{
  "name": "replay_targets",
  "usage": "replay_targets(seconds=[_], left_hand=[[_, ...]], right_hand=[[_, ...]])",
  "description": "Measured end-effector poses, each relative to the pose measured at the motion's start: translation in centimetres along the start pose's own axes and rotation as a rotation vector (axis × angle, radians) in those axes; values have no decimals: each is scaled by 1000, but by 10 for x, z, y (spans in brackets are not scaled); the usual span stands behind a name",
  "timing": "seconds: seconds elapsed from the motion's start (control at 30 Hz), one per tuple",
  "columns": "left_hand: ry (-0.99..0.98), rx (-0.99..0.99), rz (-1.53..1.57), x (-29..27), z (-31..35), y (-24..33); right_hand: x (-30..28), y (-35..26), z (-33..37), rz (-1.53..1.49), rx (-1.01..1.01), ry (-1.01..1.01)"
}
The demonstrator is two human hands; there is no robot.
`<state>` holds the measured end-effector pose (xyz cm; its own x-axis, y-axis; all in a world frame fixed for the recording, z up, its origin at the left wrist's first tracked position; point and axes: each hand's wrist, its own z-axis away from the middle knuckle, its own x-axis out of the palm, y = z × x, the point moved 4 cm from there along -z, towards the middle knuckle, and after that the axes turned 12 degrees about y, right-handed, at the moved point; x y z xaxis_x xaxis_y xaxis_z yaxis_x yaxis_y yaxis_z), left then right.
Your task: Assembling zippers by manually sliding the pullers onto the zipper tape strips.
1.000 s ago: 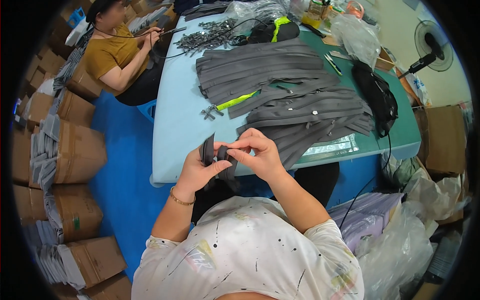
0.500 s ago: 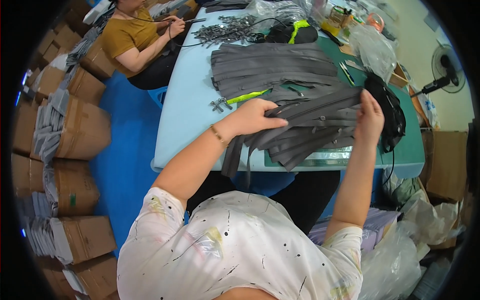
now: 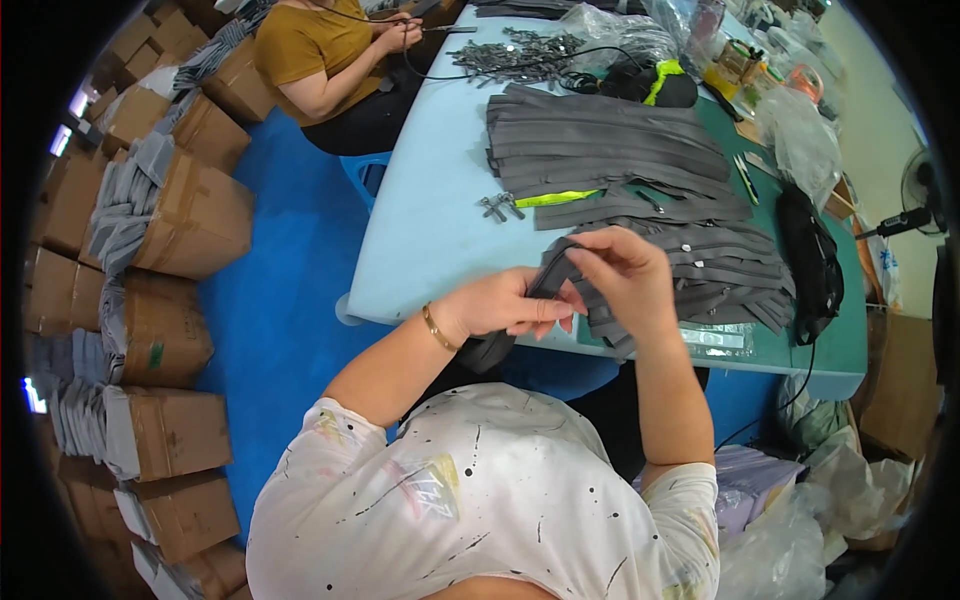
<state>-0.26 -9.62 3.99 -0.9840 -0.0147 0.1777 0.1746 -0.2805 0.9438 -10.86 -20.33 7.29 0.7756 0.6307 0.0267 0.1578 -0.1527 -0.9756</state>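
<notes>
A dark grey zipper is gripped by both my hands over the table's near edge. My left hand is closed round its length, and the rest of it hangs down below that hand toward my lap. With thumb and fingers my right hand pinches the upper end, close beside the left. Beyond my hands lies a loose pile of grey zippers, some with small metal sliders. A neater row of grey zippers lies farther back. A bright yellow-green strip and several metal zipper pulls lie left of them.
On the table are a heap of metal parts, thread snips, a black bag-like object and clear plastic. A co-worker sits at the far left, handling a dark cord. Cardboard boxes line the left.
My right hand has come left and down toward my left hand, bringing the zipper's end off the pile. The zipper, stretched between my hands before, is now bunched between them. The view has shifted.
</notes>
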Motion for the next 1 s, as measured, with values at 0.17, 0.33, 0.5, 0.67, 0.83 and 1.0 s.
replay_targets(seconds=[0.17, 0.33, 0.5, 0.67, 0.83, 1.0], left_hand=[[604, 501, -63, -25, 36, -11], [931, 919, -931, -35, 72, -10], [1086, 1308, -1095, -40, 94, -6], [964, 674, 122, -74, 74, -11], [843, 328, 326, -92, 39, -38], [777, 251, 305, -98, 36, -48]], right_hand=[[45, -2, 25, 376, -316, 15], [82, 9, 50, 429, -540, 82], [102, 73, 41, -359, 598, 38], [106, 65, -23, 667, -273, 46], [124, 76, -73, 1105, -638, -2], [123, 73, -72, 1011, -663, -41]])
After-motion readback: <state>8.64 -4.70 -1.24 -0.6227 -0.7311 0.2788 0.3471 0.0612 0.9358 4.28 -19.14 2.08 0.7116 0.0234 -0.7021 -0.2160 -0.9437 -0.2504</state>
